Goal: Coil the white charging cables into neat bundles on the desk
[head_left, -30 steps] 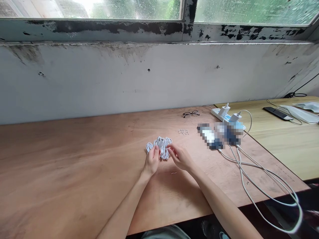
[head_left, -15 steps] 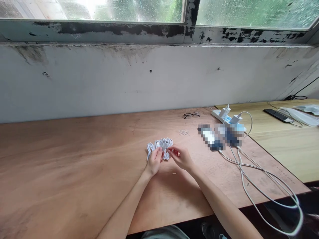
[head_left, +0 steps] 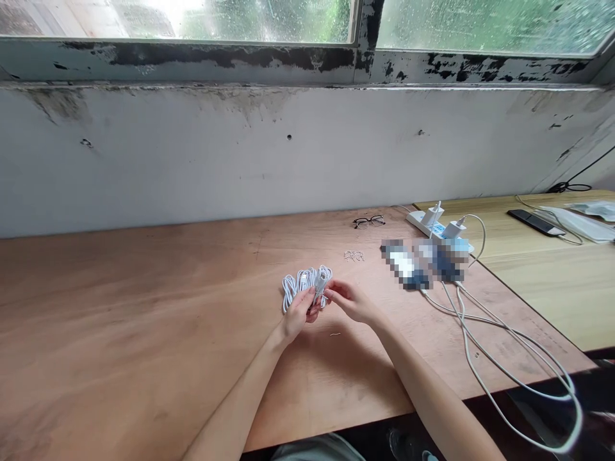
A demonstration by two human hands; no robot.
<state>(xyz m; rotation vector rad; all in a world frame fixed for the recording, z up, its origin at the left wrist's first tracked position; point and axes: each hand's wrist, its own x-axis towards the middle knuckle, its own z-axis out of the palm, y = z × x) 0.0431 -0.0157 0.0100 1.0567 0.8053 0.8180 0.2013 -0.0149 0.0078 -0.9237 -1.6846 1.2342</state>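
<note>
A looped white charging cable (head_left: 302, 280) forms a loose bundle just above the plywood desk (head_left: 158, 307). My left hand (head_left: 298, 314) grips the bundle from below, around its lower loops. My right hand (head_left: 350, 302) comes in from the right, its fingertips pinching a strand beside a small white connector (head_left: 321, 283). Part of the bundle is hidden behind my left fingers.
Glasses (head_left: 369, 221) and a small wire tangle (head_left: 354, 256) lie beyond my hands. To the right are a power strip (head_left: 419, 222) with chargers, pixelated devices (head_left: 406, 266), and long cables (head_left: 500, 346) drooping over the desk edge. A lighter desk (head_left: 538, 282) holds a phone (head_left: 533, 222).
The cable bundle has tilted and drawn tighter in my left hand. The small connector now shows at its right side, and my right fingertips stay pinched there.
</note>
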